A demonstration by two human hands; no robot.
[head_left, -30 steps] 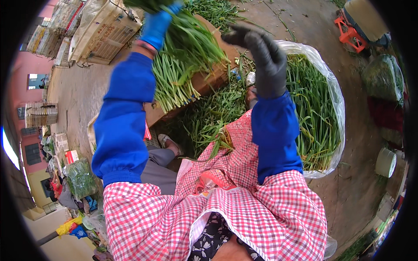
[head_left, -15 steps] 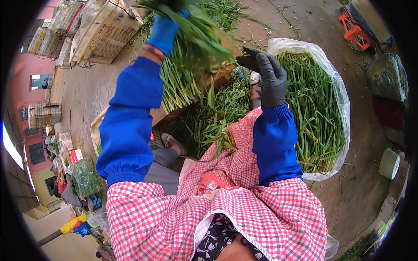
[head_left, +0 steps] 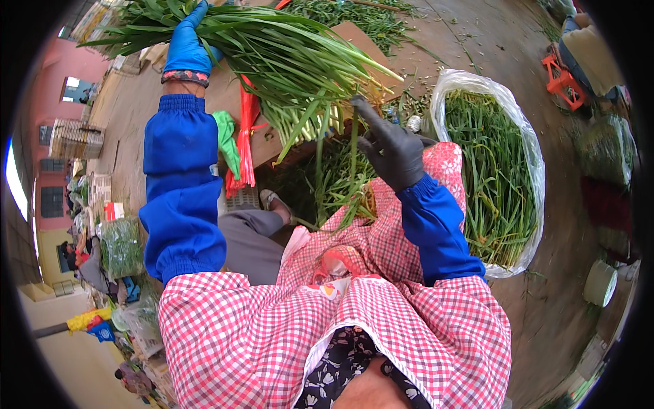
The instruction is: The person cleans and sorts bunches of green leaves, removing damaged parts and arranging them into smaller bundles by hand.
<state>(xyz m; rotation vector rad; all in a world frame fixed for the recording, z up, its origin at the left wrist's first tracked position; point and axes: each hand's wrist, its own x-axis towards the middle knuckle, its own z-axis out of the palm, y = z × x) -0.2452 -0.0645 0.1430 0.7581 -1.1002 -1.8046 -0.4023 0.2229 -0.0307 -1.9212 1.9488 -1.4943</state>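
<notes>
A thick bunch of long-leaved greens (head_left: pixel 293 58) lies across the upper middle, leaves to the left and pale stem ends to the right. My left hand (head_left: pixel 189 49), in a blue glove, grips it near the leafy end. Close below the stem ends is my right hand (head_left: pixel 395 151) in a dark grey glove, index finger stretched out and fingers apart. A loose leaf hangs beside its fingertips; no firm hold on it shows. Under the bunch, more cut stalks (head_left: pixel 286 121) rest on a brown board (head_left: pixel 266 144). Red plastic strips (head_left: pixel 246 140) and a green plastic piece (head_left: pixel 227 142) hang at the board's near-left side.
Right of my knee stands a clear plastic bag (head_left: pixel 536 153) packed with upright greens (head_left: pixel 487 184). Loose leaves (head_left: pixel 334 180) are heaped between my legs. More greens (head_left: pixel 354 17) lie on the floor ahead. A red stool (head_left: pixel 564 83) and a white bucket (head_left: pixel 599 283) stand at the right.
My left hand has swung left with the bunch, which now lies stretched across the board, uncovering the red strips and green plastic. My right hand has moved left and down toward the stem ends.
</notes>
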